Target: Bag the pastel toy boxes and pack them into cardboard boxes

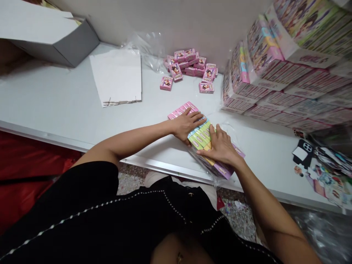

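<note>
My left hand (187,124) lies flat across a block of small pastel boxes (199,135), its fingers spread over the pink and green rows. My right hand (220,145) presses on the same block from the near side, gripping it. The boxes stand packed in rows of pink, green, yellow and purple. A clear plastic bag (200,158) wraps the block's near end, and the part under my palms is hidden. Both hands rest on the white table (55,95).
Loose pink boxes (187,62) lie heaped at the back. Tall stacks of packaged boxes (288,69) rise on the right. A flat cardboard sheet (117,75) and a white-grey carton (52,36) sit on the left. Printed scraps (327,172) lie at the right edge.
</note>
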A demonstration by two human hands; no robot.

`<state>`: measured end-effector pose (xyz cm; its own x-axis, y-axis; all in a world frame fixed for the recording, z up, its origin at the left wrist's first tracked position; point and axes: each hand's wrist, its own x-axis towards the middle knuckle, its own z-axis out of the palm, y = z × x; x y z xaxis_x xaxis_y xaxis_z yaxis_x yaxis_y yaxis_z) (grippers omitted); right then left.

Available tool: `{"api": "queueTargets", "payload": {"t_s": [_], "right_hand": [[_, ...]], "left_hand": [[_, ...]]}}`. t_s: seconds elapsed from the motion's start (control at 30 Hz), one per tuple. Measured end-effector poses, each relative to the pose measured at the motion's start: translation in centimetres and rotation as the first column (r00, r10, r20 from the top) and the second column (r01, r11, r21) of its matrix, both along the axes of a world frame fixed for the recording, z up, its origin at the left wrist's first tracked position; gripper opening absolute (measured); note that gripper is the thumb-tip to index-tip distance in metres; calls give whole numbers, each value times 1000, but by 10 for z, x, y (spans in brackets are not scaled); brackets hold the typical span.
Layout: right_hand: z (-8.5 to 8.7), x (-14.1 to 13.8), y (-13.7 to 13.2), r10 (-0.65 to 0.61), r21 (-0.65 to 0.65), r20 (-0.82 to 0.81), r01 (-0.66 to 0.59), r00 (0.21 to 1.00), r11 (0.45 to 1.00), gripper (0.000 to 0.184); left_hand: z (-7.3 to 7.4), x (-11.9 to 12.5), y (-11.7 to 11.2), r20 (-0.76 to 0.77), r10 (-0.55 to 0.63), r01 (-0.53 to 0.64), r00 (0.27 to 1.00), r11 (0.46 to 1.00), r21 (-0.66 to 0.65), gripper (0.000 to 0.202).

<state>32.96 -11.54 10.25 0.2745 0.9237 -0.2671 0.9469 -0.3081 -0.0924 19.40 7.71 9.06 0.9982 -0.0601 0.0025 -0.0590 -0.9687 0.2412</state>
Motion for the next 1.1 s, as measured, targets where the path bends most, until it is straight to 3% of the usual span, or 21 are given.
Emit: {"api": "queueTargets", "payload": {"t_s": [0.23, 0.43, 0.7, 0.87, 0.93, 1.0, 1.07, 1.1], "right_hand": [[-1, -6, 3, -11, 84, 10, 10, 1000, 996, 121], [-5, 0, 0, 47, 70, 16, -48, 999, 996, 120], [-9, 9, -8, 106, 69, -1, -106, 994, 992, 110], [-8, 9, -8, 91, 43, -3, -91, 996, 995, 116], [-8, 8, -8, 79, 24, 3, -79, 997, 997, 117], [-8, 8, -7, 71, 27, 10, -71, 997, 997, 117], [-8, 8, -8, 72, 43, 5, -72, 997, 996, 116], [-8, 8, -8, 73, 50, -2, -73, 997, 996, 116]], "left_hand": [[2, 9, 6, -21, -71, 69, 997, 994, -87, 126], [1, 17, 3, -17, -104, 99, 994, 977, -188, 114], [-14, 6, 4, 102, -177, 191, 979, 970, -152, 107], [-10, 8, 4, 97, -144, 155, 985, 982, -112, 112], [-5, 2, 2, 140, -107, 127, 984, 982, -143, 108], [-2, -12, -6, 228, 4, 45, 974, 976, -214, 97], [-7, -34, -24, 320, 284, -163, 904, 920, -356, 74], [-13, -46, -36, 314, 464, -291, 828, 835, -468, 60]]}}
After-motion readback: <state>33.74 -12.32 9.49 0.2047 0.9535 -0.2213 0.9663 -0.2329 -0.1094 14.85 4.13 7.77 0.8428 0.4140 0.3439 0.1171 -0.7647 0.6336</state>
